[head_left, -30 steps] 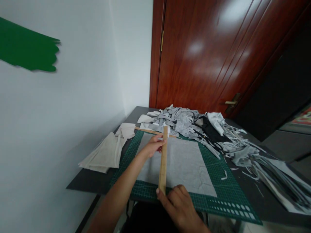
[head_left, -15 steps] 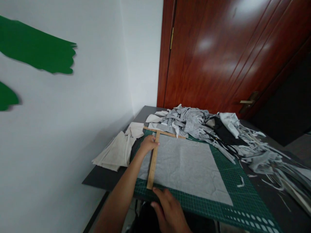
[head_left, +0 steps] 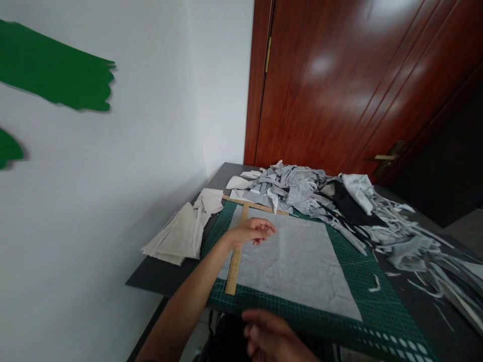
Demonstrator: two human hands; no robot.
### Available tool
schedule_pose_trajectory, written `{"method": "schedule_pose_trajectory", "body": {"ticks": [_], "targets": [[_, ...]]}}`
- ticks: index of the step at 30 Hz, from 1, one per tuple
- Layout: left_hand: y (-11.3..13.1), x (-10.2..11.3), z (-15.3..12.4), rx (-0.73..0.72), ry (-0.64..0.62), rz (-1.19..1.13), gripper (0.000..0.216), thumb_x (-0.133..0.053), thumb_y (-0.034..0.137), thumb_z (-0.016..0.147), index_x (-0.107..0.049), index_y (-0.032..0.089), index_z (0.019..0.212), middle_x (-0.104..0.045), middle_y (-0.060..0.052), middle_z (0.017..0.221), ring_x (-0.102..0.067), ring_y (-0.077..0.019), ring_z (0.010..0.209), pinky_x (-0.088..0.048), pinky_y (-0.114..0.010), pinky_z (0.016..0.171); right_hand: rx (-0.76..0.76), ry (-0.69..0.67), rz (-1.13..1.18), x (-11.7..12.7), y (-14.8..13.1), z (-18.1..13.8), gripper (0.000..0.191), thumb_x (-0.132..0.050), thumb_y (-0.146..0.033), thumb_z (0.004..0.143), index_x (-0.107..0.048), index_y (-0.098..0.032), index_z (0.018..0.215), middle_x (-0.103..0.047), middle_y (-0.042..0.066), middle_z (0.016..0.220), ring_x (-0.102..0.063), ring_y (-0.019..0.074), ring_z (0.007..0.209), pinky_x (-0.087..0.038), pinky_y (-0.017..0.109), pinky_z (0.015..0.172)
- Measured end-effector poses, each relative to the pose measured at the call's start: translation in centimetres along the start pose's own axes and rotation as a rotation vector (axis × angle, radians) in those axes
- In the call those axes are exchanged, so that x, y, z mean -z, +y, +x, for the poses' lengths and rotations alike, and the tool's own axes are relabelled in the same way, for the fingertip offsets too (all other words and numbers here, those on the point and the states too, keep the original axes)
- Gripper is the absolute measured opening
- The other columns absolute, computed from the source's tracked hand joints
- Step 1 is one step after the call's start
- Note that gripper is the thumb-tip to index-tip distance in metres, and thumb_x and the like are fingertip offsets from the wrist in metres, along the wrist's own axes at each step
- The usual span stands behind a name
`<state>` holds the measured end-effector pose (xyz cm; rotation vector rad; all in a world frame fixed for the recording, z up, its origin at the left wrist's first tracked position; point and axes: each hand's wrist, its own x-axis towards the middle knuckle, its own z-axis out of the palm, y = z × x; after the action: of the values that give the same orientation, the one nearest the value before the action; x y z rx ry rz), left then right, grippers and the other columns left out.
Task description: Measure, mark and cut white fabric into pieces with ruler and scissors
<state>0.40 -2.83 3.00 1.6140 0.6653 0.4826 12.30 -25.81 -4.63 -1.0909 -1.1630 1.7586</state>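
Observation:
A grey cloth sheet (head_left: 298, 266) lies on the green cutting mat (head_left: 347, 251). Across its left part rests a wooden T-square (head_left: 234, 269), its crosspiece along the sheet's far edge. My left hand (head_left: 256, 231) hovers over the T-square's blade and the cloth, fingers loosely bent and apart, with nothing seen in them; whether it touches the cloth is unclear. Low in the view, near the mat's front edge, my right hand (head_left: 273, 334) is slightly blurred. Its fingers are half bent, thumb and forefinger apart, and no object shows in it.
Folded cream cloth (head_left: 183, 234) sits at the table's left. A heap of grey fabric scraps (head_left: 298, 183) lies at the back, with black cloth (head_left: 352, 203) beside it and tangled strips (head_left: 418, 251) at the right. Beyond stand a white wall (head_left: 158, 125) and a wooden door (head_left: 320, 110).
My left hand has let go of the T-square's blade and moved right over the cloth. My right hand has drawn back from the blade's near end. The T-square's near end has shifted slightly left.

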Motion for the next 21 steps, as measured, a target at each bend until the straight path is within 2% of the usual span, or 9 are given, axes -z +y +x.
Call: {"method": "schedule_pose_trajectory", "body": {"ticks": [1,3,4,6,11,13,16,21], "targets": [[0.1,-0.6,-0.1,-0.027,-0.105,-0.083,0.055,-0.083,0.055,0.075,-0.072,0.016,0.112,-0.054,0.004,0.072,-0.046,-0.0071,0.056,-0.039,-0.022,0.053,0.04,0.068,0.065,0.7,-1.4,0.7,0.062,-0.076,-0.067,0.077,-0.07,-0.019,0.116,-0.071,0.007,0.096,-0.069,0.0185,0.077,-0.056,0.031,0.065],[0.1,-1.5,-0.3,-0.072,-0.246,-0.174,0.061,-0.089,0.056,0.067,-0.073,0.015,0.109,-0.057,0.003,0.073,-0.047,-0.0076,0.058,-0.04,-0.023,0.055,0.125,0.203,0.096,2.0,-4.1,2.2,0.062,-0.077,-0.065,0.08,-0.067,-0.019,0.12,-0.071,0.007,0.102,-0.07,0.0179,0.084,-0.059,0.035,0.079],[0.1,-1.8,-0.3,-0.09,-0.283,-0.182,0.061,-0.091,0.055,0.065,-0.073,0.016,0.108,-0.059,0.002,0.075,-0.05,-0.0086,0.061,-0.042,-0.023,0.058,0.145,0.236,0.101,2.7,-5.3,2.9,0.063,-0.081,-0.062,0.078,-0.066,-0.019,0.121,-0.072,0.007,0.101,-0.071,0.0183,0.086,-0.059,0.036,0.083],[-0.1,-2.3,-0.2,-0.131,-0.304,-0.151,0.056,-0.094,0.05,0.063,-0.075,0.016,0.104,-0.065,-0.001,0.082,-0.056,-0.0114,0.071,-0.046,-0.025,0.067,0.168,0.293,0.131,4.0,-7.2,4.3,0.06,-0.089,-0.058,0.07,-0.069,-0.017,0.107,-0.074,0.006,0.096,-0.072,0.0191,0.087,-0.06,0.037,0.087],[-0.8,-2.4,0.3,-0.3,-0.129,0.119,0.032,-0.088,0.04,0.073,-0.078,0.019,0.095,-0.066,-0.005,0.1,-0.062,-0.0173,0.095,-0.048,-0.029,0.088,0.137,0.328,0.248,6.8,-8.7,6.9,0.053,-0.097,-0.047,0.06,-0.072,-0.016,0.095,-0.076,0.004,0.09,-0.074,0.0188,0.081,-0.061,0.035,0.084],[-0.9,-1.9,0.3,-0.353,-0.088,0.237,0.024,-0.082,0.037,0.079,-0.079,0.019,0.093,-0.066,-0.005,0.1,-0.063,-0.0183,0.098,-0.047,-0.029,0.091,0.167,0.327,0.278,7.2,-8.9,7.8,0.049,-0.098,-0.046,0.058,-0.074,-0.017,0.09,-0.078,0.004,0.092,-0.074,0.0191,0.086,-0.06,0.034,0.089],[-1.1,-1.0,0.4,-0.404,0.02,0.308,0.023,-0.077,0.037,0.084,-0.079,0.018,0.096,-0.067,-0.006,0.099,-0.063,-0.0188,0.097,-0.048,-0.028,0.088,0.19,0.304,0.277,7.2,-9.2,9.0,0.047,-0.097,-0.051,0.057,-0.078,-0.018,0.084,-0.079,0.004,0.092,-0.073,0.0203,0.094,-0.055,0.035,0.101],[-2.0,0.6,1.0,-0.267,0.099,0.174,0.031,-0.076,0.043,0.082,-0.075,0.013,0.09,-0.069,-0.004,0.082,-0.061,-0.0158,0.076,-0.047,-0.025,0.07,0.182,0.272,0.285,6.7,-10.5,10.3,0.047,-0.095,-0.059,0.057,-0.08,-0.019,0.078,-0.08,0.004,0.09,-0.072,0.0217,0.097,-0.049,0.036,0.109]]}}
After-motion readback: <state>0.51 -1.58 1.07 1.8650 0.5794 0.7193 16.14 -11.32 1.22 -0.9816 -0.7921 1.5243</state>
